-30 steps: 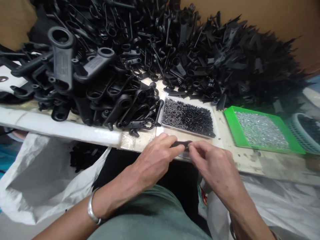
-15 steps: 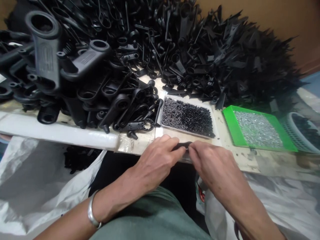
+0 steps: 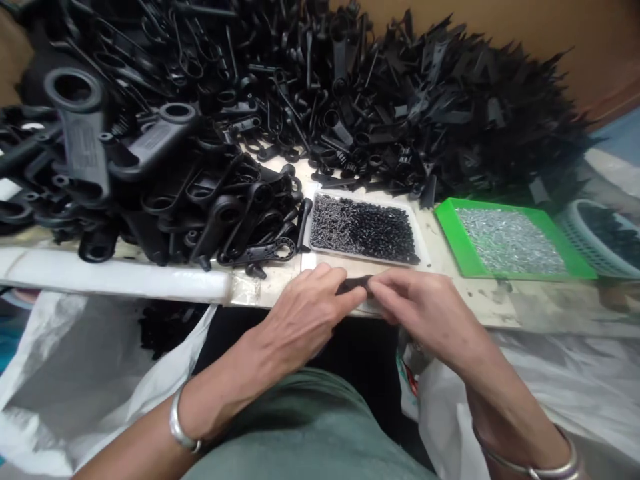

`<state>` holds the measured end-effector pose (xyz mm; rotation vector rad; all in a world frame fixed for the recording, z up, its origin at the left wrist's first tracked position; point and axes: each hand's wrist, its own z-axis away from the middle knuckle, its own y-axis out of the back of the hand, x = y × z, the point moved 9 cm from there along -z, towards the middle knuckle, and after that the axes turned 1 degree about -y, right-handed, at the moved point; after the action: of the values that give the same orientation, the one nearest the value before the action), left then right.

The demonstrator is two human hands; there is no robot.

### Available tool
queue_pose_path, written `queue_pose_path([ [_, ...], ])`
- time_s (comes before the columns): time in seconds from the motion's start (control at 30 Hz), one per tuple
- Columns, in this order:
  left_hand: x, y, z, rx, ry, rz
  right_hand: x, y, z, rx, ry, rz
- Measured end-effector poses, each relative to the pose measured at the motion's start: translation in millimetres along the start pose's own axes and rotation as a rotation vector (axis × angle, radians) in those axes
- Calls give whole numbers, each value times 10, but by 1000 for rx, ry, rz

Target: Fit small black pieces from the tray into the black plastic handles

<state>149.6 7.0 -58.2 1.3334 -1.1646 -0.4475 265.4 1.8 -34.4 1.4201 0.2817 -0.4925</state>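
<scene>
A dark part [image 3: 354, 284] lies at the table's front edge, mostly covered by fingers. My left hand [image 3: 313, 310] is closed on its left portion. At its right end my right hand [image 3: 423, 303] has thumb and fingertips pinched together; whether something small is between them is hidden. Just beyond the hands stands a clear tray [image 3: 423, 257] of small black and grey pieces. A green tray [image 3: 447, 230] of small silvery pieces sits to its right.
Black plastic arms with ring ends [image 3: 83, 143] are heaped at the left, and a larger black pile [image 3: 350, 87] spans the back. A white basket [image 3: 583, 237] stands far right. White sacks [image 3: 90, 373] hang below the table edge.
The view has shifted slightly. My right hand has turned a little, its wrist now showing a bangle, and its fingertips remain at the dark part's right end. My left hand keeps its hold.
</scene>
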Motion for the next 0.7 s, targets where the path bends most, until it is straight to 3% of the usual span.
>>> queue_pose_path([
  [0.13,8,15,-26,-10,-14,-44,365,159,212,163,-214,-416],
  [0.23,10,36,-16,31,-9,-23,514,14,392,114,-323,-714],
  [0.33,37,142,40,191,-2,74,520,-269,506,43,-388,-986],
  [0.43,103,228,111,339,-10,163,447,-458,513,72,-387,-1199],
  [0.57,241,146,116,295,-49,135,342,-465,441,170,-308,-1446],
  [0.7,318,102,124,255,-107,63,392,-413,428,256,-343,-1508],
])
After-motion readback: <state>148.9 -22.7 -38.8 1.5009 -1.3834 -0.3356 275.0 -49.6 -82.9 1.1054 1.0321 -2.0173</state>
